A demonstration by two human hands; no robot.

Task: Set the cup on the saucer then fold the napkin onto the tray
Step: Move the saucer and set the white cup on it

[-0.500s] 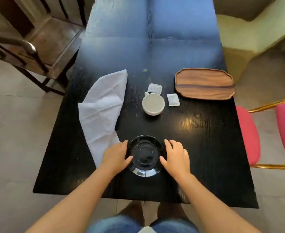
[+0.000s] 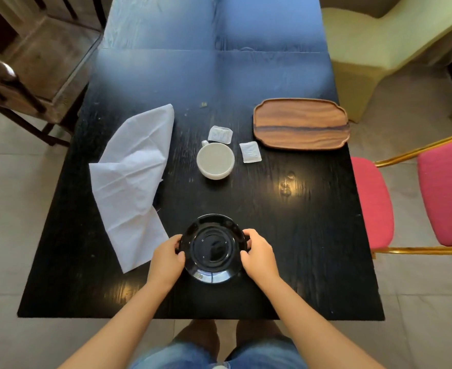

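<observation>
A glossy black saucer [image 2: 213,249] lies near the front edge of the black table [image 2: 312,235]. My left hand [image 2: 166,258] grips its left rim with curled fingers, and my right hand [image 2: 259,255] grips its right rim the same way. A white cup [image 2: 215,161] stands empty behind the saucer at mid-table, its small handle toward the back left. A crumpled white napkin [image 2: 131,182] lies spread on the table's left side. The wooden tray [image 2: 301,123] sits bare at the back right.
Two small white packets [image 2: 220,134] [image 2: 250,152] lie beside the cup. A dark wooden chair [image 2: 33,75] stands at the left, pink padded chairs with gold frames [image 2: 374,203] at the right, and a pale green seat [image 2: 366,49] at the back right.
Both hands went from lying flat beside the saucer to curling round its rim. The cup, napkin and tray have not moved.
</observation>
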